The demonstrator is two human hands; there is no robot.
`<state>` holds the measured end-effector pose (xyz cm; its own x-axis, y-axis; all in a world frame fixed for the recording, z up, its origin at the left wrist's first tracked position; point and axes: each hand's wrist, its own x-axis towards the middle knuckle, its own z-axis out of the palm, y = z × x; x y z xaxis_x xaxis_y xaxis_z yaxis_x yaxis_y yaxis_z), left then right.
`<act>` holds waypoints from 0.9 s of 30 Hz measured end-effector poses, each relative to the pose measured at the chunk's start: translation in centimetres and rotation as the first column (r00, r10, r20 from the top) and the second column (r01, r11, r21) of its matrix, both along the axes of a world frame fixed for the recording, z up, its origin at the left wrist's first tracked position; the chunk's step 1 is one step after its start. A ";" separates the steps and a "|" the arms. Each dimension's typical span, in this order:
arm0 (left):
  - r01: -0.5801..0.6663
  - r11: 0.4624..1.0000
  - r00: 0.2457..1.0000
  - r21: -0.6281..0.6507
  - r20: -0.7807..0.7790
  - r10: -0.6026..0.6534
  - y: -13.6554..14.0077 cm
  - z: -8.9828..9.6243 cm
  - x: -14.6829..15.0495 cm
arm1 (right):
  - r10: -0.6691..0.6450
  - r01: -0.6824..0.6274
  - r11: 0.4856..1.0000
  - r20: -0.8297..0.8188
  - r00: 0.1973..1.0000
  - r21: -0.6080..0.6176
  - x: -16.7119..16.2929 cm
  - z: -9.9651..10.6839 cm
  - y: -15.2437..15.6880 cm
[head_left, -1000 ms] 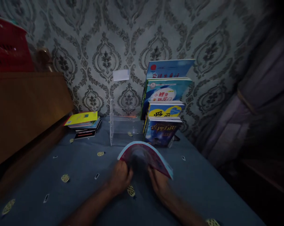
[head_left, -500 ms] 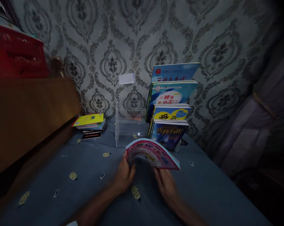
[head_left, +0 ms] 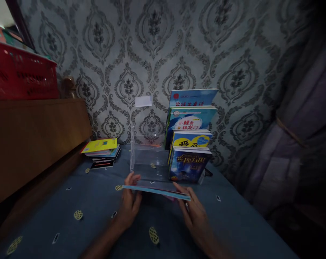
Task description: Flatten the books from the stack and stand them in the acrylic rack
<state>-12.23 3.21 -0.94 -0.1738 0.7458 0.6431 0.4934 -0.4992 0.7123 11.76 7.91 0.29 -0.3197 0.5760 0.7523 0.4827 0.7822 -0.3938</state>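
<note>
A thin paperback book [head_left: 156,191] is held edge-on above the cloth, its pale blue page edge towards me. At its left end my left hand [head_left: 130,201] grips it, fingers behind and thumb below. My right hand [head_left: 192,212] has the right end between thumb and fingers. Just beyond stands a transparent tiered rack [head_left: 149,158]. On the rack's right side books stand in steps: a dark blue book [head_left: 188,167] in front, a yellow and blue book [head_left: 191,139], a teal book [head_left: 191,118], and a tall blue book [head_left: 194,96] at the back.
A stack of books with a yellow one [head_left: 99,145] on top lies at the left. Behind it are a wooden headboard [head_left: 39,144] and a red basket [head_left: 25,73]. A patterned wall [head_left: 152,64] closes the back; a tied curtain [head_left: 289,144] hangs right.
The book was bowed with its pink cover facing me; now it is flatter and turned edge-on. Both hands still hold it. The camera view has tilted slightly up.
</note>
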 end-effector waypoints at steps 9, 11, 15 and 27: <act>-0.183 0.983 0.912 0.008 -0.371 0.173 0.7 0.1 1.7 | 0.004 -0.004 1.000 -0.007 1.000 0.006 -2.8 0.1 0.9; -0.220 0.975 0.887 -0.025 -0.421 0.190 1.0 0.2 1.5 | 0.009 -0.009 1.000 -0.012 1.000 -0.005 -3.3 0.7 1.0; -0.288 0.948 0.834 -0.138 -0.523 0.177 1.8 2.4 0.3 | 0.046 -0.048 0.998 -0.038 0.998 -0.034 -3.7 3.2 1.5; -0.123 0.907 0.870 0.403 -0.395 0.294 10.1 24.0 -4.1 | 0.025 0.017 0.949 -0.130 0.991 0.315 -6.6 20.0 10.3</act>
<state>-16.36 13.30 23.07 0.0639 0.4305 0.9003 0.8304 -0.5233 0.1913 5.17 18.23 20.28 -0.2079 0.3023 0.9303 0.4403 0.8782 -0.1869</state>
